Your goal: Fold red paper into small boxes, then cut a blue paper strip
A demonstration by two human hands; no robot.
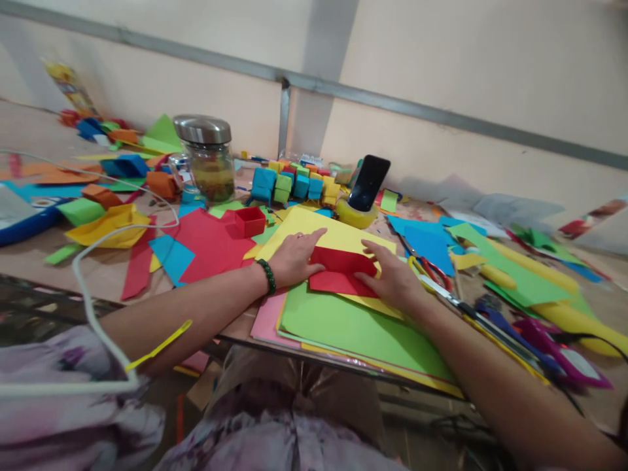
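Note:
A folded piece of red paper (338,273) lies between my two hands, creased lengthwise with its back flap standing up. My left hand (293,258), a dark green bead bracelet on its wrist, grips the paper's left end with the thumb in front; the index finger points out over the yellow sheet (324,232). At the right end, my right hand (395,278) has its thumb pressed on the paper and its fingers curved behind the edge. Beneath are stacked green sheets (353,333). A small open red paper box (250,223) sits left of my hands.
Several small paper cubes (294,186) stand behind, with a lidded glass jar (212,160) left of them. A phone (369,182) leans in a yellow tape roll (356,214). Scissors (434,278) and a cutter knife (495,327) lie right. A white cable (83,275) crosses the left.

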